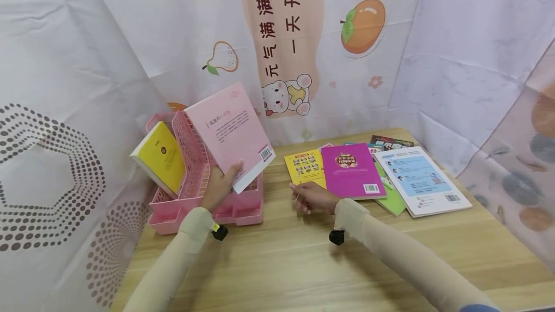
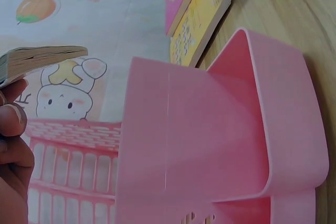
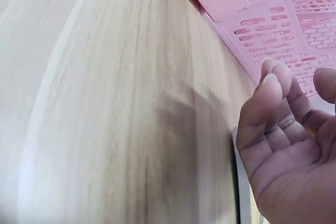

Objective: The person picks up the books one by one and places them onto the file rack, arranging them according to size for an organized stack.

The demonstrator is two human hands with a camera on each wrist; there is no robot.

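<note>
My left hand [image 1: 218, 187] grips a pink book [image 1: 231, 131] by its lower edge, thumb on the cover. The book leans over a pink desktop rack [image 1: 238, 208]; whether it touches the rack is hard to tell. In the left wrist view, the book's page edge [image 2: 47, 56] shows above my left fingers [image 2: 13, 119]. A yellow book [image 1: 162, 158] stands tilted in the rack's left section. Over the table, my right hand [image 1: 315, 198] hangs with loosely curled fingers and nothing in it, just in front of another yellow book [image 1: 305, 165] and a magenta book [image 1: 353, 171].
Right of the magenta book lie a green book [image 1: 392, 195], a white and blue book [image 1: 422, 181] and a dark book [image 1: 390, 142], partly overlapping. A printed curtain [image 1: 182, 23] hangs behind the wooden table [image 1: 277, 264].
</note>
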